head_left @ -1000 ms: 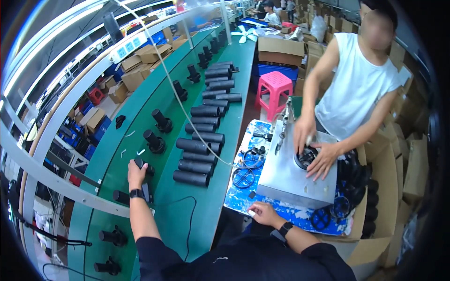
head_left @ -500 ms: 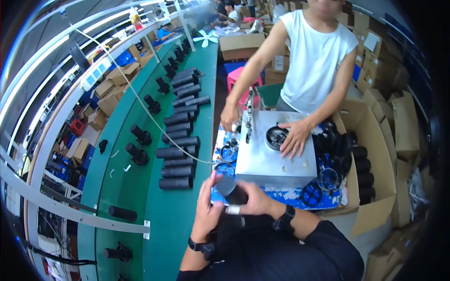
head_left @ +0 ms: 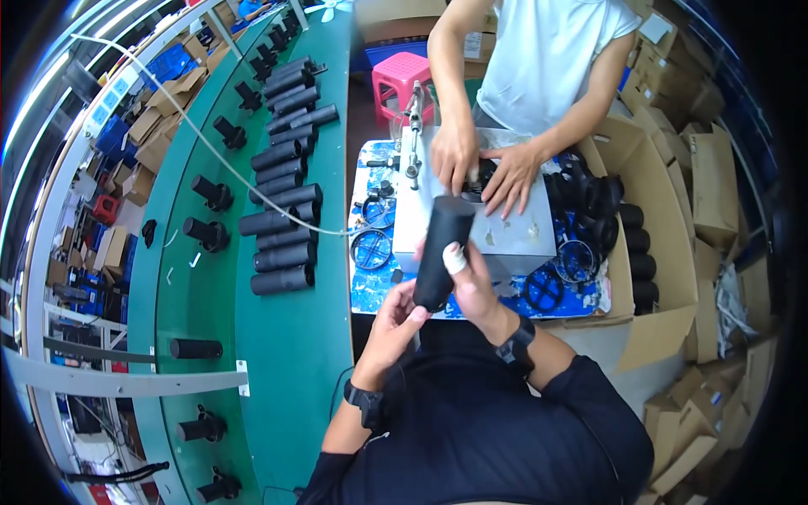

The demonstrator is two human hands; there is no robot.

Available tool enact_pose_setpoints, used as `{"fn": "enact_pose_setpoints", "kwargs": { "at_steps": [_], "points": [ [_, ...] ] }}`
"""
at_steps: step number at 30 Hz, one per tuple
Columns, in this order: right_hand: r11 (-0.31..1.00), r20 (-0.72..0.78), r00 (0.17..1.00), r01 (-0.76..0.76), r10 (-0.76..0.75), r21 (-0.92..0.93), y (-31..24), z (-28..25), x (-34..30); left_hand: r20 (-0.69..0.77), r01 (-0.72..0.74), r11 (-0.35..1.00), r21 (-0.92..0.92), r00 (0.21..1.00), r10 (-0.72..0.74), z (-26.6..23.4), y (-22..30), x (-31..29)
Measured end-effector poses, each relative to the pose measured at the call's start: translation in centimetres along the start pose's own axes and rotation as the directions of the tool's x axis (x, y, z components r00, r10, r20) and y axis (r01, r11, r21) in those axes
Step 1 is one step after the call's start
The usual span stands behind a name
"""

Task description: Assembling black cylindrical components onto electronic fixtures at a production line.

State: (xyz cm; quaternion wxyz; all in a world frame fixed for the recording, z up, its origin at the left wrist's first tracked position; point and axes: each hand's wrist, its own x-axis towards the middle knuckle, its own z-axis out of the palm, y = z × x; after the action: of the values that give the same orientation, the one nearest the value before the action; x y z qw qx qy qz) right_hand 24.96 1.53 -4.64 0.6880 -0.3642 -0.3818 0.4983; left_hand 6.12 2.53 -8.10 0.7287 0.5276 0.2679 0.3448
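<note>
A black cylindrical tube [head_left: 443, 252] is held tilted in front of me, its upper end leaning away. My left hand [head_left: 396, 324] grips its lower end with the thumb and fingers. Around its right side wraps my right hand [head_left: 474, 286], a white wrapping on one finger. Just beyond the tube stands a metal box [head_left: 513, 240], where a co-worker's two hands [head_left: 484, 172] work at a black round part that they mostly hide. To my left, several similar black tubes [head_left: 282, 280] lie in a row on the green bench [head_left: 295, 362].
Black flanged parts [head_left: 206, 234] stand on the green strip at left. A pale hose [head_left: 252, 189] crosses over the bench. Black rings [head_left: 370, 248] lie on the blue table [head_left: 370, 295]. At right is an open cardboard box [head_left: 673, 332] with black tubes; a pink stool [head_left: 402, 76] stands beyond.
The tube has swung from pointing up toward me to leaning away, showing its side. My left hand has shifted to its lower end. Both the co-worker's hands have come together over the round part.
</note>
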Motion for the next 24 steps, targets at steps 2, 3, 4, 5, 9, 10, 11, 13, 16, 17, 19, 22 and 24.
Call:
{"fn": "enact_pose_setpoints", "kwargs": {
  "at_steps": [2,3,4,5,9,10,11,13,16,17,19,22,24],
  "points": [
    [0.996,0.083,0.995,-0.059,0.064,-0.068,1.2,-0.3,-1.0,-0.041,0.083,0.99,-0.118,0.995,-0.089,-0.9,-1.3,-0.8],
    [0.996,0.074,0.996,-0.051,0.056,-0.072,2.1,-0.5,-1.6,-0.029,0.084,0.99,-0.117,0.996,-0.088,-1.6,-2.1,-1.4],
    [0.98,0.109,0.993,-0.011,0.034,-0.201,2.8,-0.6,-2.4,-0.035,0.087,0.993,-0.085,0.995,-0.09,-2.3,-2.6,-2.1],
    [0.945,0.145,0.989,0.031,0.018,-0.325,3.3,-1.0,-2.8,-0.041,0.09,0.995,-0.052,0.995,-0.092,-3.0,-3.2,-2.8],
    [0.874,0.287,0.944,-0.003,0.163,-0.485,1.2,-1.7,-3.1,-0.109,0.063,0.998,0.005,0.992,-0.062,-4.6,-3.8,-4.8],
    [0.874,0.283,0.945,-0.005,0.163,-0.486,1.3,-1.8,-3.2,-0.106,0.065,0.998,0.004,0.992,-0.064,-4.9,-4.0,-5.0],
    [0.871,0.271,0.941,-0.048,0.204,-0.489,1.4,-2.0,-3.3,-0.133,0.055,0.998,0.037,0.99,-0.049,-5.0,-4.1,-5.0],
    [0.86,0.245,0.927,-0.135,0.285,-0.492,1.7,-2.2,-3.5,-0.186,0.038,0.994,0.104,0.982,-0.018,-5.2,-4.4,-5.0],
    [0.869,0.224,0.934,-0.146,0.279,-0.473,2.8,-2.6,-4.1,-0.16,0.057,0.99,0.127,0.986,-0.036,-5.4,-4.3,-5.3],
    [0.874,0.215,0.937,-0.151,0.276,-0.461,3.1,-2.7,-4.1,-0.15,0.066,0.988,0.14,0.988,-0.045,-5.4,-4.3,-5.3],
    [0.875,0.217,0.937,-0.151,0.275,-0.459,3.5,-3.0,-4.1,-0.144,0.081,0.986,0.147,0.988,-0.059,-5.5,-4.6,-5.3],
    [0.878,0.221,0.936,-0.149,0.273,-0.456,3.6,-3.2,-4.2,-0.131,0.108,0.981,0.163,0.988,-0.087,-5.5,-4.6,-5.0],
    [0.903,0.201,0.954,-0.123,0.222,-0.412,3.4,-3.1,-4.6,-0.095,0.112,0.983,0.149,0.991,-0.098,-5.5,-4.5,-4.7]
  ]
}}
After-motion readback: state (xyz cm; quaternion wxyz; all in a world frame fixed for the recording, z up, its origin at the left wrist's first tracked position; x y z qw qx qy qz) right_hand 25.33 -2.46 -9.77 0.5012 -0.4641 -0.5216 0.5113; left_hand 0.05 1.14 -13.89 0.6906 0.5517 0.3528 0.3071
